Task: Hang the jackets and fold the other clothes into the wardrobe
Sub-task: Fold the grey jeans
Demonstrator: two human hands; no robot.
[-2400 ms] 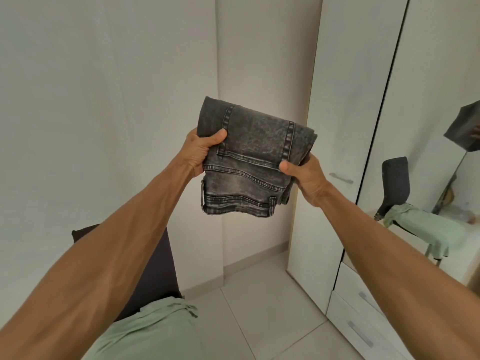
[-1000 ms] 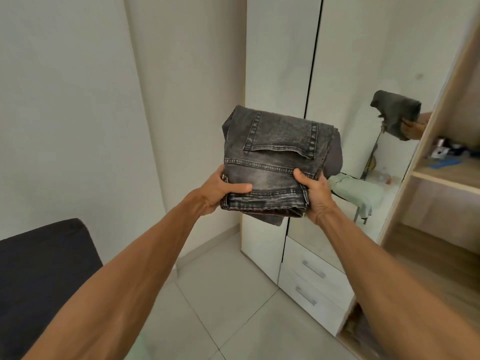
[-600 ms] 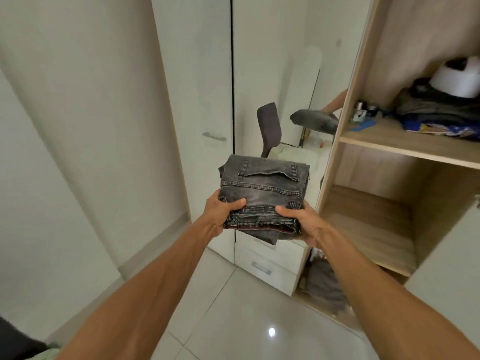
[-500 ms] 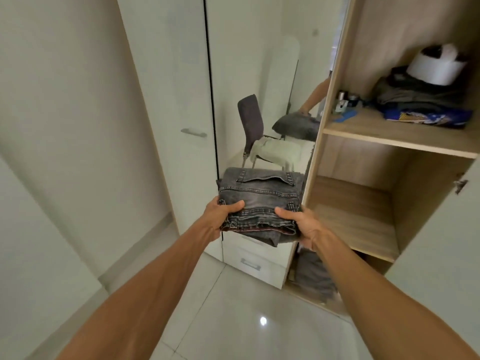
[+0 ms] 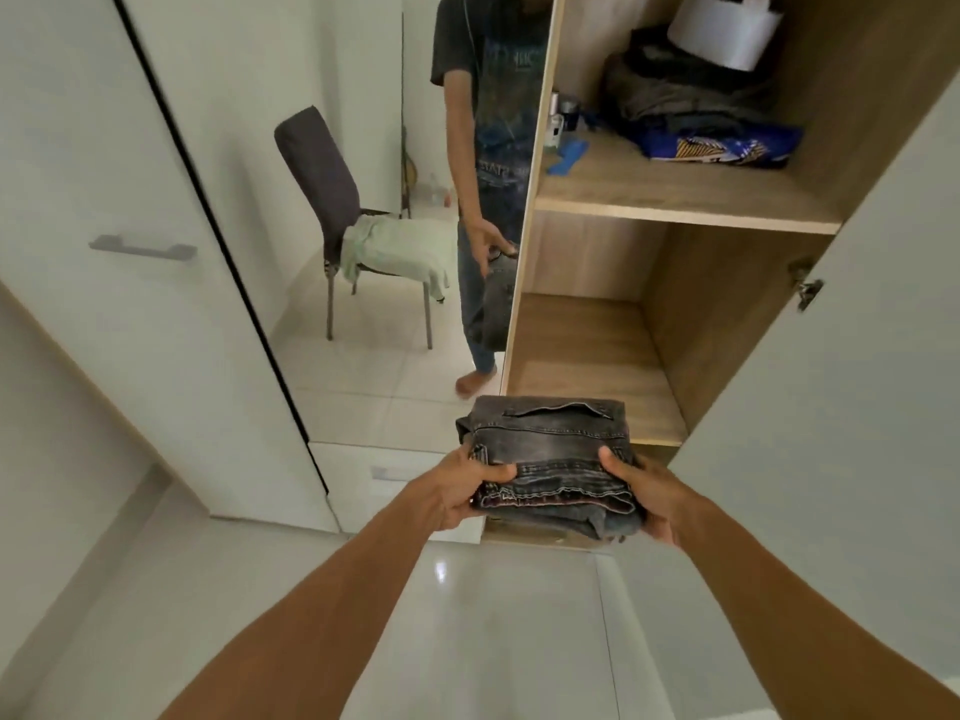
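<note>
Though the dark grey, stone-washed denim jeans point(image 5: 550, 454) are folded into a thick block with stitched edges, they are not yet shelved: they are held in the air just in front of the bare lower shelf point(image 5: 582, 356) of pale wood-grain board. The left hand point(image 5: 457, 491) and right hand point(image 5: 647, 498) grip the near edge from either side, thumbs on top. A soft heap of dark clothes point(image 5: 685, 96) lies on the upper shelf point(image 5: 649, 192). In the glossy mirror door point(image 5: 363, 70) a pale green garment point(image 5: 400, 246) drapes limply over a dark padded chair point(image 5: 322, 184), so more folding seems left.
</note>
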